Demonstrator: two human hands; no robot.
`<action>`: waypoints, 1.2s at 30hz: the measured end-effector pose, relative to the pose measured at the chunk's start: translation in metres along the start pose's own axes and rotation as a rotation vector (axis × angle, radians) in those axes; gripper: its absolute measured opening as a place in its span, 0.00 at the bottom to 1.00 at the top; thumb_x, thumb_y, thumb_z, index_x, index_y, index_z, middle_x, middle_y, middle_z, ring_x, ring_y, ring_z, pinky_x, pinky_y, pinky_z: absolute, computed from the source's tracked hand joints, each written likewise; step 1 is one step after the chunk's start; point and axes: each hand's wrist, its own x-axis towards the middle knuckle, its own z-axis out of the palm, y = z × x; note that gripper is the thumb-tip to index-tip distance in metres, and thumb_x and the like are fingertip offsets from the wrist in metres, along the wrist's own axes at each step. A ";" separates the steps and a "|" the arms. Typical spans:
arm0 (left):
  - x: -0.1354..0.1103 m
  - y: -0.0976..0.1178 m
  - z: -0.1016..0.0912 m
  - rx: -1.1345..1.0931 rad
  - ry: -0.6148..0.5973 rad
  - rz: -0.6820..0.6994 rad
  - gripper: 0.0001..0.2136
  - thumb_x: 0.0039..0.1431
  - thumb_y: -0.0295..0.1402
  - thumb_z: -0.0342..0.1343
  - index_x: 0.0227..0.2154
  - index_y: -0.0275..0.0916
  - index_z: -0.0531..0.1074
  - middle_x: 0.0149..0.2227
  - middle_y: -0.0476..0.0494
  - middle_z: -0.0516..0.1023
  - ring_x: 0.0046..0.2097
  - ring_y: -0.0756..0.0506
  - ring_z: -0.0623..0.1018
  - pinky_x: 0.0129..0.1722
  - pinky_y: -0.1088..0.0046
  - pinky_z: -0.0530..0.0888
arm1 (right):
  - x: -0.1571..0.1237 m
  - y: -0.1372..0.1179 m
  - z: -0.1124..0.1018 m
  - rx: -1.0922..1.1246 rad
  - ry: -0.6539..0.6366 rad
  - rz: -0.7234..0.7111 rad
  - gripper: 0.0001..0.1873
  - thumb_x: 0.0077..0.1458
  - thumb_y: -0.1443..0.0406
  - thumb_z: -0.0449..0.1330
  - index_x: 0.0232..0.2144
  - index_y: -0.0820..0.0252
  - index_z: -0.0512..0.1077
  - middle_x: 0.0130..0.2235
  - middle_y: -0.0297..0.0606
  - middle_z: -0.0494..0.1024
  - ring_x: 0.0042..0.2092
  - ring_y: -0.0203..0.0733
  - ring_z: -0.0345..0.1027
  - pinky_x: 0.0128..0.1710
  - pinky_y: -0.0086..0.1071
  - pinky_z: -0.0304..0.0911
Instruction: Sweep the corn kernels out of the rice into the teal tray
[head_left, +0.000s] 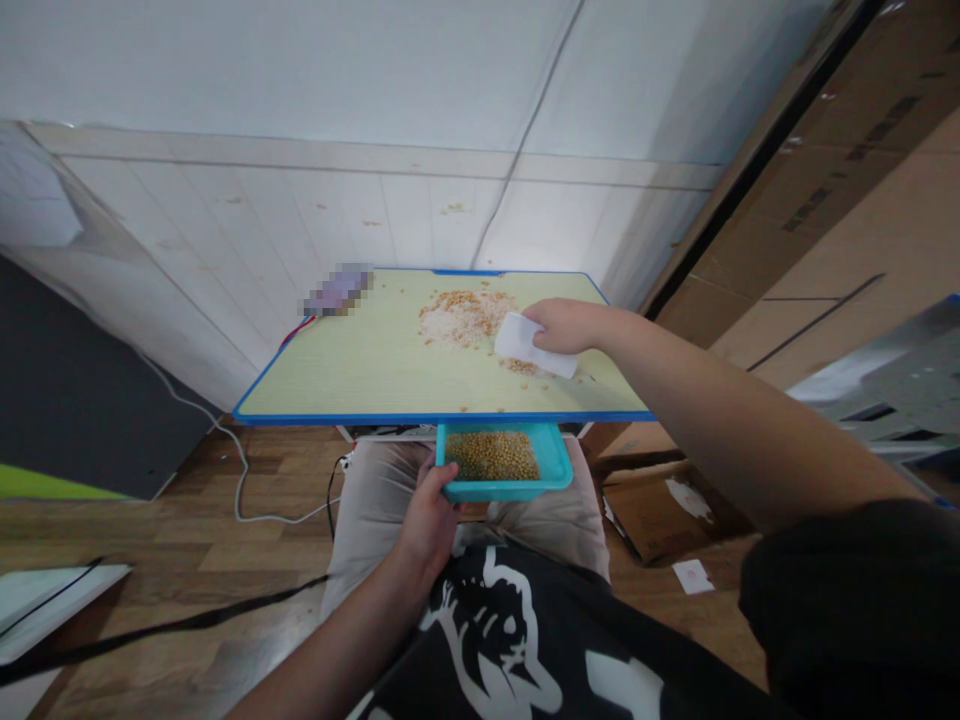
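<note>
My left hand (435, 505) grips the near left corner of a turquoise plastic tray (564, 470), thumb over the rim. Yellowish beans (491, 455) cover the tray's bottom, and its far edge sits just under the table's front edge. In my right hand (566, 325) is a white card (525, 345), held against the tabletop, its lower edge beside a small cluster of beans (519, 367). Left of the card lies a mixed heap of white grains and yellow beans (465, 318). The fingers behind the card are partly hidden.
The pale yellow tabletop (337, 370) has a blue rim. A pixelated object (337, 290) with a red cord lies at its left edge. Behind stands a white wall (420, 215). An open cardboard box (660, 510) is on the floor at right. A white cable (241, 480) runs along the left.
</note>
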 end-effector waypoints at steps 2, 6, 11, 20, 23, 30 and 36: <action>0.002 -0.001 -0.001 0.007 0.002 0.003 0.24 0.42 0.37 0.68 0.46 0.44 0.76 0.43 0.45 0.84 0.46 0.38 0.82 0.36 0.66 0.71 | -0.001 -0.002 0.000 0.007 0.002 -0.015 0.21 0.59 0.72 0.58 0.53 0.63 0.80 0.51 0.50 0.86 0.46 0.48 0.79 0.42 0.33 0.65; 0.004 -0.002 -0.004 0.023 -0.025 0.005 0.24 0.42 0.38 0.68 0.47 0.44 0.76 0.43 0.45 0.85 0.46 0.38 0.82 0.37 0.66 0.72 | -0.003 -0.005 -0.001 0.007 -0.006 -0.031 0.22 0.58 0.72 0.57 0.54 0.65 0.80 0.49 0.51 0.86 0.45 0.49 0.79 0.42 0.34 0.66; 0.002 -0.002 -0.005 0.002 -0.058 0.016 0.22 0.45 0.36 0.69 0.46 0.44 0.75 0.46 0.42 0.84 0.49 0.37 0.82 0.41 0.63 0.74 | -0.005 -0.006 -0.001 0.010 -0.011 -0.044 0.21 0.58 0.72 0.57 0.52 0.66 0.80 0.46 0.51 0.86 0.43 0.48 0.78 0.40 0.34 0.65; 0.003 -0.001 -0.004 -0.020 -0.043 -0.002 0.22 0.43 0.36 0.69 0.44 0.43 0.76 0.44 0.44 0.85 0.51 0.37 0.82 0.43 0.64 0.75 | -0.006 -0.005 0.001 0.053 -0.007 -0.088 0.20 0.56 0.71 0.58 0.49 0.64 0.80 0.44 0.48 0.86 0.41 0.47 0.77 0.40 0.35 0.63; 0.002 0.000 -0.002 -0.017 -0.041 -0.001 0.22 0.43 0.36 0.69 0.44 0.43 0.76 0.46 0.43 0.85 0.51 0.36 0.82 0.42 0.64 0.75 | -0.006 -0.005 0.002 0.068 -0.003 -0.111 0.19 0.55 0.71 0.58 0.48 0.62 0.80 0.43 0.46 0.85 0.40 0.47 0.76 0.40 0.35 0.63; 0.004 -0.001 -0.005 0.017 -0.027 -0.004 0.24 0.44 0.37 0.69 0.47 0.43 0.77 0.45 0.42 0.85 0.48 0.37 0.82 0.38 0.65 0.74 | -0.009 -0.010 0.001 0.156 -0.036 -0.131 0.15 0.54 0.72 0.58 0.42 0.59 0.80 0.36 0.39 0.84 0.36 0.44 0.75 0.39 0.35 0.63; 0.004 -0.002 -0.006 0.005 -0.050 -0.003 0.23 0.45 0.36 0.69 0.47 0.43 0.77 0.45 0.42 0.86 0.50 0.36 0.83 0.41 0.64 0.76 | -0.011 -0.011 0.000 0.132 -0.044 -0.152 0.15 0.54 0.72 0.58 0.42 0.59 0.79 0.35 0.38 0.83 0.36 0.44 0.74 0.40 0.35 0.62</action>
